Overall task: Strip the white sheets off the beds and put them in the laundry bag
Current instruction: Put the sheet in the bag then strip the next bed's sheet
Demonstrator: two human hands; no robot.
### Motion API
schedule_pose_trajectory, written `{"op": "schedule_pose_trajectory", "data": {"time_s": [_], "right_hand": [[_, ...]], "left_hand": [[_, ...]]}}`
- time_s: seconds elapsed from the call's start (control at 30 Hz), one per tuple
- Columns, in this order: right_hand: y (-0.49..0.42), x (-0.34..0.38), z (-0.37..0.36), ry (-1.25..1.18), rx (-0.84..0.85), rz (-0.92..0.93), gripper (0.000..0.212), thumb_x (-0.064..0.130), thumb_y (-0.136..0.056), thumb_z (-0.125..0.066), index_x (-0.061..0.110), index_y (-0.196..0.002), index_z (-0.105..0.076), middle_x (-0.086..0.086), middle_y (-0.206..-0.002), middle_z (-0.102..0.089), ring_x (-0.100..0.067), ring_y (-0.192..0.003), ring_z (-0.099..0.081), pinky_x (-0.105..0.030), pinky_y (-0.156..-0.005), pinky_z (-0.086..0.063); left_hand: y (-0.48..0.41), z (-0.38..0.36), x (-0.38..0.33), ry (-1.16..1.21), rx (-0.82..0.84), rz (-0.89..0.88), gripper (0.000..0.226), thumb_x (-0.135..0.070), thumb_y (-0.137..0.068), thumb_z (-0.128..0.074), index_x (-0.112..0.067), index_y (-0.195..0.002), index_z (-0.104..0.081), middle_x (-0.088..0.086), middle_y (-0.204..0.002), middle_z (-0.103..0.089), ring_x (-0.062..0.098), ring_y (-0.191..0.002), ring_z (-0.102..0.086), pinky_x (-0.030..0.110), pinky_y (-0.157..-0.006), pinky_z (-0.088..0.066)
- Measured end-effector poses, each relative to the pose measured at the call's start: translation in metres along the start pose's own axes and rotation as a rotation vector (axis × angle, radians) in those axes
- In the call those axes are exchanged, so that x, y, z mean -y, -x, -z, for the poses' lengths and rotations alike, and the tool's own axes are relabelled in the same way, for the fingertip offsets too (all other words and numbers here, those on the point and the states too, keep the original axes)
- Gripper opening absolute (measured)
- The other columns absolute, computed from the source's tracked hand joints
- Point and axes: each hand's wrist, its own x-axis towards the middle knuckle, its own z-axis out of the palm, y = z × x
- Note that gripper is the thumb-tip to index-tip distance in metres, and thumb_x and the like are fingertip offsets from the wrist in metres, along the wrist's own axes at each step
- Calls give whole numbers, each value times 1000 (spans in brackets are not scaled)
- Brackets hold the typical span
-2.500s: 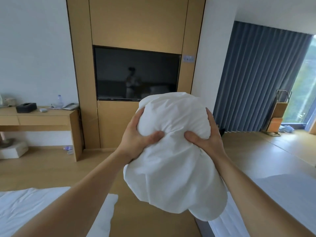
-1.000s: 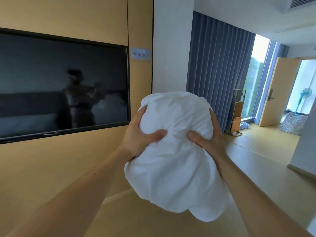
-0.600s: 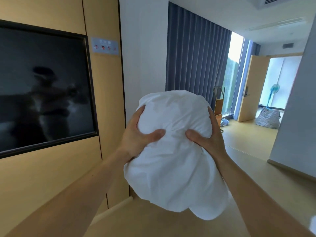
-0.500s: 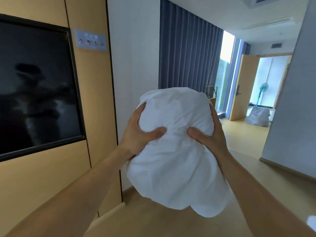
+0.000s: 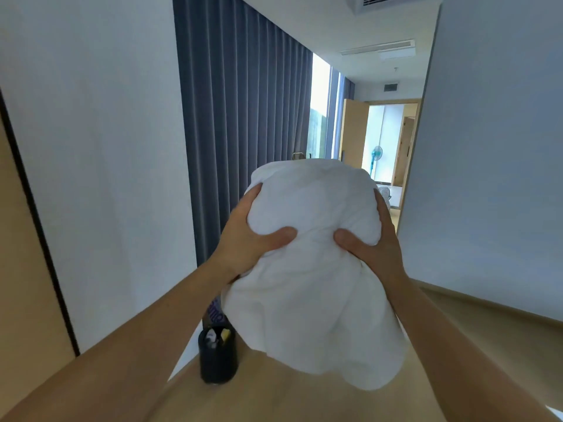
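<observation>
While it is carried in mid-air above the wooden floor (image 5: 524, 333), the crumpled white fabric sheet bundle (image 5: 307, 269) sits between left hand (image 5: 243, 239) and right hand (image 5: 376, 249), each grip curled tight into cloth; likely the carrying step, next needing the laundry bag, not plainly visible

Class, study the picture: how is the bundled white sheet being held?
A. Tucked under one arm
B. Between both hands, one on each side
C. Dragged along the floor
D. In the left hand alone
B: the left hand and the right hand each grip one side of the white sheet, with their thumbs pressed into its front.
</observation>
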Motion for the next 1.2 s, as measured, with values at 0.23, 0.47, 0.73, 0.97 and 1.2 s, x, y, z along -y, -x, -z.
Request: {"op": "schedule_pose_trajectory", "data": {"time_s": [0.23,0.47,0.73,0.97,1.2], "right_hand": [[-129,-99,12,14,0,15,132,94,-38,-67,40,-152,-29,15,-153,-40,-10,-137,-42,-46,-115,-36],[-240,-195,-1,26,3,0,123,81,-41,-75,43,-149,-29,14,-153,-41,-10,-137,-43,-45,-115,-36],[-382,-303,-40,95,-37,62,131,92,-40,-67,34,-152,-30,11,-149,-46,-9,-131,-48,-34,-108,-42],[-488,-396,-52,146,-130,25,118,85,-44,-69,44,-147,-28,20,-144,-43,-5,-128,-47,-28,-104,-41],[-593,-501,-40,164,-171,-10,105,73,-48,-67,51,-141,-25,24,-140,-39,-3,-127,-42,-28,-104,-36]], "left_hand": [[-132,-79,63,-3,-6,-35,87,-68,-50,-72,-61,-126,-30,-44,-119,-40,-31,-101,-43,-2,-74,-37],[-254,-136,136,-33,6,-20,97,-51,-62,-74,-39,-146,-28,-24,-133,-40,3,-120,-42,26,-100,-36],[-419,-186,248,66,29,-62,94,-67,-53,-74,-52,-134,-29,-41,-121,-40,-15,-108,-45,7,-81,-35],[-561,-243,327,84,121,-57,111,-71,-48,-74,-42,-147,-32,-20,-138,-46,2,-117,-48,21,-92,-39],[-682,-329,399,132,167,-73,113,-68,-48,-76,-40,-148,-32,-19,-139,-43,7,-123,-46,19,-92,-37]]}}
